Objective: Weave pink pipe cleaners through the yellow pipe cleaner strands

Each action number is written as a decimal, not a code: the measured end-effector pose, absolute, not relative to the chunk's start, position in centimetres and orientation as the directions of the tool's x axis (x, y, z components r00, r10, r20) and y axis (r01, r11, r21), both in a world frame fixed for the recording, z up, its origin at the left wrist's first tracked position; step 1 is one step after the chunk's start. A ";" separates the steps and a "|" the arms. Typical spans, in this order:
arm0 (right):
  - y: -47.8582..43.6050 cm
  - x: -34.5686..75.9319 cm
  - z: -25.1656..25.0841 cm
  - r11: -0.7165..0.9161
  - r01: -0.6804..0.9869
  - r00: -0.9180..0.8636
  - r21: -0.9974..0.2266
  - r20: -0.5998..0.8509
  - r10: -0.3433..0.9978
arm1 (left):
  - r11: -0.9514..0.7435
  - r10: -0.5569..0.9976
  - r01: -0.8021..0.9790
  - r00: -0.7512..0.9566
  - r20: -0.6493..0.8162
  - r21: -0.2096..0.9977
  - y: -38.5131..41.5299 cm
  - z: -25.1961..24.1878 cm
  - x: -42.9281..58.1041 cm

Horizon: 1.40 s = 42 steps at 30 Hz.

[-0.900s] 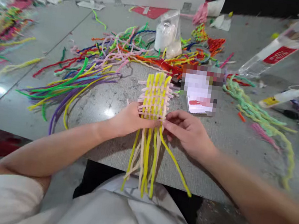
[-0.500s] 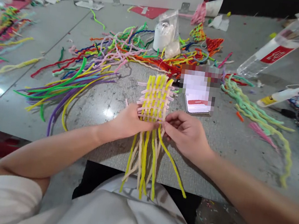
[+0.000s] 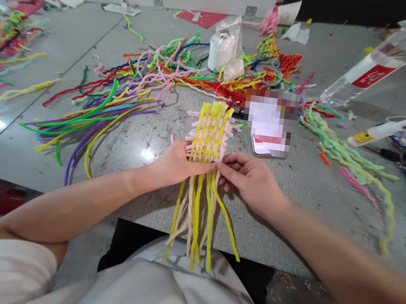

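A woven piece of yellow, cream and pale pink pipe cleaners [image 3: 209,130] stands up in front of me at the table's near edge. My left hand [image 3: 171,168] is closed on its lower left side, the thumb lying across the front of the bottom row. At the lower right corner, my right hand [image 3: 249,180] pinches a pipe cleaner at the weave's edge; which strand is partly hidden by the fingertips. Below both hands, loose yellow and cream ends [image 3: 197,211] hang over the table edge toward my lap. Pink ends poke out on both sides.
A phone [image 3: 261,147] lies just right of the weave. Loose pipe cleaners [image 3: 94,123] spread to the left and behind, around a white thread spool [image 3: 219,54]. On the right are a plastic bottle [image 3: 373,69], a glue tube [image 3: 385,128] and twisted strands [image 3: 347,136].
My right fingertips have shifted slightly left along the bottom row. The rightmost yellow end has swung left and hangs closer to the others. My left hand keeps its hold.
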State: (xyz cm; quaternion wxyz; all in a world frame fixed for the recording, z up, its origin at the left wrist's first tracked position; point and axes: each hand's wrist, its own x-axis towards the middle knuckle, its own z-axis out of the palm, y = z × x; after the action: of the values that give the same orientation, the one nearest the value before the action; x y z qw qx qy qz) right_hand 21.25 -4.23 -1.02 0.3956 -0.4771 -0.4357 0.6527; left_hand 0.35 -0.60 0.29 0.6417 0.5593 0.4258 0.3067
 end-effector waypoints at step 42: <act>-4.2 22.3 -1.1 0.043 0.152 -0.189 -0.987 0.013 0.982 | 0.363 0.784 -0.016 0.546 -0.295 0.932 -0.4 0.2 0.1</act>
State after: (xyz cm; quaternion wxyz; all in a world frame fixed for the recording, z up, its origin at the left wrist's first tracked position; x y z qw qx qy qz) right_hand 22.25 -4.18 -1.14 0.4173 -0.4812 -0.5892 0.4970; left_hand 0.11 -0.40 0.19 0.7280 0.4932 0.3890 0.2747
